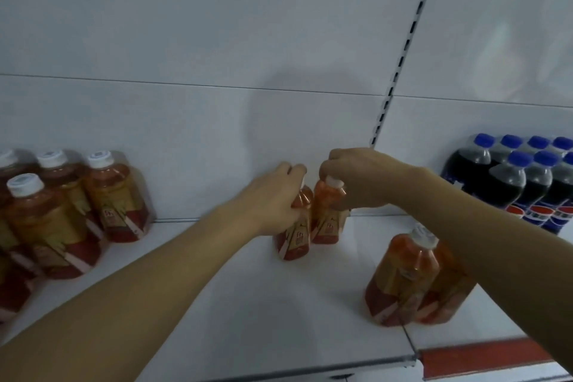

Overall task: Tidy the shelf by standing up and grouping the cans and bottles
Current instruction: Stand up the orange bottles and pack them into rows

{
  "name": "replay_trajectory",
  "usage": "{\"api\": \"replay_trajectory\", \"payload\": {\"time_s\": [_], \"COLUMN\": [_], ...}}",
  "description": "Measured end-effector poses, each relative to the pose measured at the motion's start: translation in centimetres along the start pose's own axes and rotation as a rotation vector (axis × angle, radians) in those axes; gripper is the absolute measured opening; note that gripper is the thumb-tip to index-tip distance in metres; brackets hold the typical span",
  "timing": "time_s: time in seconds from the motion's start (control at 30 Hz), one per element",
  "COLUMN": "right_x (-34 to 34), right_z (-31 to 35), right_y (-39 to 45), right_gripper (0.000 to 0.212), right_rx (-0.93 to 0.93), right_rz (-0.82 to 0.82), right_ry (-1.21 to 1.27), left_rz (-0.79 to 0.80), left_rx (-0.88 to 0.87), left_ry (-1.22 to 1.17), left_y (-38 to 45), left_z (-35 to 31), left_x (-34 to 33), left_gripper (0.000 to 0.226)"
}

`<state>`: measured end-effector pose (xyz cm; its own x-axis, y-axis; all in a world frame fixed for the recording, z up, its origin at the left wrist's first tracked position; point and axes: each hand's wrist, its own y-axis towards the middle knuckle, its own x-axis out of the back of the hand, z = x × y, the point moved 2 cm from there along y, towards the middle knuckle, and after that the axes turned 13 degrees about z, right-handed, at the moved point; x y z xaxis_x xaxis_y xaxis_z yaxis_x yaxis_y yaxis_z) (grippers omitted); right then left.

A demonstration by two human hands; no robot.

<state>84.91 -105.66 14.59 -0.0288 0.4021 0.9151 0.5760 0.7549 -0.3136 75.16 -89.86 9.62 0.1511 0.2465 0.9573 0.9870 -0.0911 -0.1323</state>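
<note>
Two orange tea bottles stand upright side by side at the back middle of the white shelf [248, 304]. My left hand [273, 195] grips the neck and shoulder of the left bottle [294, 242], hiding its cap. My right hand [353, 177] holds the right bottle [328, 214] at its white cap and neck. Two more tea bottles [403, 282] stand together at the front right, partly behind my right forearm. A group of several tea bottles [55, 220] with white caps stands at the left.
Several dark cola bottles [521, 180] with blue caps stand in a pack at the far right on the neighbouring shelf section. A slotted upright [403, 56] runs up the white back wall. A red price strip [483, 357] lines the front edge at the right.
</note>
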Motion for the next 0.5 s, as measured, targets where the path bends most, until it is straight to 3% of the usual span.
{"api": "replay_trajectory", "payload": {"time_s": [0.1, 0.5], "right_x": [1.1, 4.9], "right_z": [2.6, 16.1], "right_y": [0.6, 4.8], "right_gripper": [0.035, 0.041], "right_rx": [0.065, 0.184], "right_rz": [-0.069, -0.242], "right_ry": [0.039, 0.193], "left_rz": [0.051, 0.158], "left_rx": [0.019, 0.159], "left_ry": [0.036, 0.104], "left_y": [-3.0, -18.0], "left_z": [2.3, 14.8], "left_x": [0.3, 3.2], "left_gripper": [0.082, 0.095]}}
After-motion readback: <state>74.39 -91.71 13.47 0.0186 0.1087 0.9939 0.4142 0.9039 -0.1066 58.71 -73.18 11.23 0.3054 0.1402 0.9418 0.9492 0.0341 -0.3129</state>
